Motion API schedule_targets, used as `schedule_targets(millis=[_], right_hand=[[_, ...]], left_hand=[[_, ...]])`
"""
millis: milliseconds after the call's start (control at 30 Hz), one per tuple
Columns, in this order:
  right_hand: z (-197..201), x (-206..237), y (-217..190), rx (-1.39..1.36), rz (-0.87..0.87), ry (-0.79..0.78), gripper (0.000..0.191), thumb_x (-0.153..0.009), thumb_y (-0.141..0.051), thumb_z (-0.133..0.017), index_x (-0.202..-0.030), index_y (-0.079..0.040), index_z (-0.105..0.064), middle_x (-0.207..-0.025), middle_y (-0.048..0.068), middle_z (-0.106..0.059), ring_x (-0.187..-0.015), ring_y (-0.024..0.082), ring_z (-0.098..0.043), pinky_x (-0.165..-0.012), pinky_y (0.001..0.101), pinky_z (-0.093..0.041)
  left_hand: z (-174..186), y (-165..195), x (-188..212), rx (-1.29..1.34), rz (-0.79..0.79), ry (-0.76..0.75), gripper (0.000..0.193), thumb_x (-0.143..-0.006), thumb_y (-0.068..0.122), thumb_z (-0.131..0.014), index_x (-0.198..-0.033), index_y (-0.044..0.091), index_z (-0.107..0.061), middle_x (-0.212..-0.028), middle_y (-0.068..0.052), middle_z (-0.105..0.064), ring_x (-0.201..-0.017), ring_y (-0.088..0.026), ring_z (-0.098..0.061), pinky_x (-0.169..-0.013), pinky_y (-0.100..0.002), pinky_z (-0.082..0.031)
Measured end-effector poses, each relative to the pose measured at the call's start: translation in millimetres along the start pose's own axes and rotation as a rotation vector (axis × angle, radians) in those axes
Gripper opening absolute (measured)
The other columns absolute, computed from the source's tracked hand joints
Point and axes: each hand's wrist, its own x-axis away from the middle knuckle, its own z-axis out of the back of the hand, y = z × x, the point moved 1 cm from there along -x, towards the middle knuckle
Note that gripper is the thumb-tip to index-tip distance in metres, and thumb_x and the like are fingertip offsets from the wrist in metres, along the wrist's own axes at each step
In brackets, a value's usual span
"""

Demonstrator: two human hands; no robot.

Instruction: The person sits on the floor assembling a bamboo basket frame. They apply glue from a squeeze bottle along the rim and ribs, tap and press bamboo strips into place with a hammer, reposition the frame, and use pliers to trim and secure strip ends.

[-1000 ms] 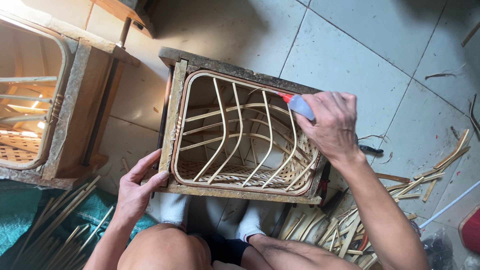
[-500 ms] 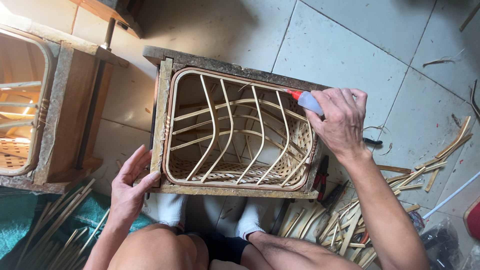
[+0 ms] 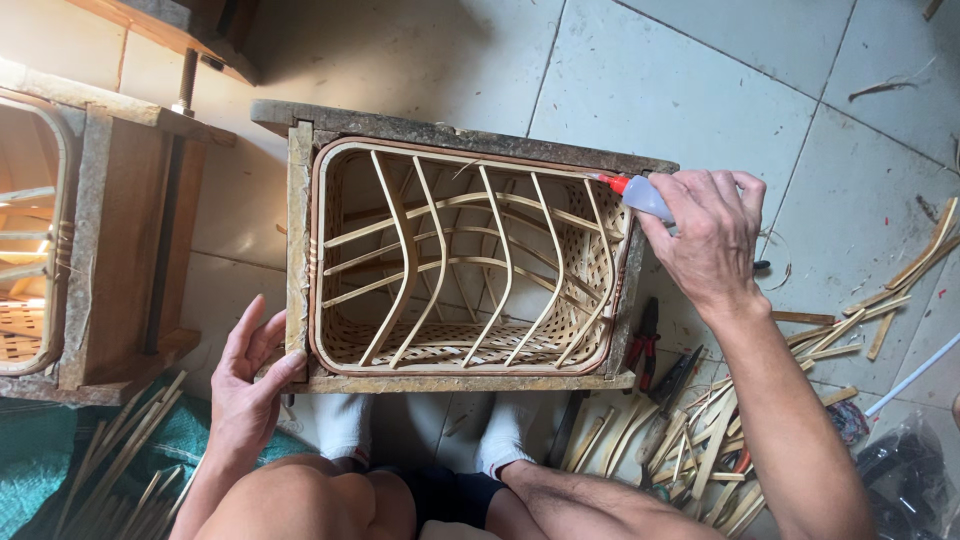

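Note:
A woven bamboo basket [image 3: 465,265] sits inside a rough wooden mould frame [image 3: 300,250] on the tiled floor, with curved bamboo ribs crossing its open top. My right hand [image 3: 710,240] grips a small squeeze bottle of glue [image 3: 640,195] whose red tip touches the basket's far right rim corner. My left hand [image 3: 250,375] rests open against the frame's near left corner, thumb on the wood. My feet in white socks [image 3: 345,425] are tucked under the frame's near edge.
A second wooden frame with a basket [image 3: 60,250] stands at the left. Bamboo strips [image 3: 720,430] lie scattered at the right, with pliers [image 3: 645,340] beside the frame. More strips lie on a teal cloth [image 3: 60,460] at bottom left.
My view has shifted slightly. The glue bottle's tip has stayed at the right rim, creeping toward the corner. My left hand still steadies the near left corner.

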Motion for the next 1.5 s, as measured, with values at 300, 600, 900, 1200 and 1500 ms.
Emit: schedule_targets(millis=[300, 600, 900, 1200, 1500], right_hand=[[15, 42, 22, -0.061, -0.176, 0.024, 0.041, -0.086, -0.023, -0.093, -0.119, -0.009, -0.074, -0.111, 0.005, -0.071, -0.109, 0.023, -0.062, -0.104, 0.0407, -0.04], [2, 52, 25, -0.06, -0.168, 0.081, 0.042, -0.086, -0.018, -0.092, -0.123, -0.009, -0.075, -0.115, 0.005, -0.07, -0.111, 0.025, -0.063, -0.104, 0.0418, -0.041], [1, 40, 20, 0.014, -0.12, 0.057, 0.034, -0.089, -0.018, -0.092, -0.117, -0.009, -0.075, -0.11, 0.003, -0.069, -0.106, 0.022, -0.062, -0.103, 0.041, -0.039], [5, 83, 13, -0.609, -0.631, 0.042, 0.034, -0.092, -0.027, -0.08, -0.114, -0.002, -0.072, -0.102, 0.012, -0.071, -0.084, 0.019, -0.067, -0.074, 0.0398, -0.056], [-50, 138, 14, -1.494, -1.103, 0.103, 0.039, -0.094, -0.039, -0.069, -0.102, -0.002, -0.063, -0.076, 0.005, -0.063, -0.06, 0.012, -0.061, -0.054, 0.026, -0.05]], left_hand=[[-8, 0, 6, -0.135, 0.018, 0.044, 0.063, -0.092, 0.003, -0.068, -0.152, -0.004, -0.052, -0.141, -0.019, -0.063, -0.12, -0.021, -0.059, -0.094, -0.033, -0.046], [-22, 15, 4, -0.161, -0.018, -0.01, 0.065, -0.088, 0.007, -0.073, -0.149, -0.004, -0.052, -0.141, -0.016, -0.062, -0.128, -0.02, -0.06, -0.108, -0.036, -0.048], [-31, 31, -1, -0.538, -0.007, -0.043, 0.079, -0.076, 0.018, -0.081, -0.149, 0.009, -0.053, -0.141, -0.009, -0.062, -0.133, -0.02, -0.056, -0.105, -0.039, -0.051], [-46, 27, -11, -0.541, -0.109, -0.116, 0.078, -0.079, 0.018, -0.083, -0.149, 0.005, -0.053, -0.141, -0.009, -0.063, -0.133, -0.019, -0.057, -0.111, -0.035, -0.046], [-78, 24, -29, -0.548, -0.106, -0.147, 0.072, -0.085, 0.015, -0.078, -0.151, 0.002, -0.052, -0.14, -0.009, -0.064, -0.128, -0.017, -0.059, -0.108, -0.033, -0.047]])
